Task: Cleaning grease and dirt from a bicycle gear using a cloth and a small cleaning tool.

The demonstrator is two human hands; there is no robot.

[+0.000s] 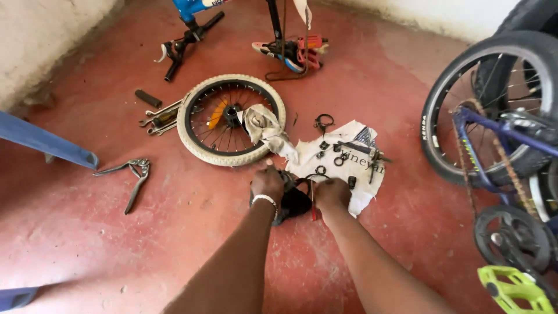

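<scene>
A red concrete floor carries everything here. At the right edge stands a blue bicycle, its black-tyred wheel upright, a rusty chain hanging and a lime-green pedal low in the corner. Near the middle a small wheel with a cream tyre lies flat, a crumpled grey rag draped over its rim. Just right of it a white printed cloth is spread on the floor, dark lettering across its middle, with small black rings, nuts and bolts scattered on it. Pliers lie well to the left; spanners touch the wheel's left side. Both hands rest on a black greasy part at the cloth's near edge: left hand, wearing a bracelet, presses its left side, right hand grips beside a thin red tool. Whether the fingers close fully is hidden.
</scene>
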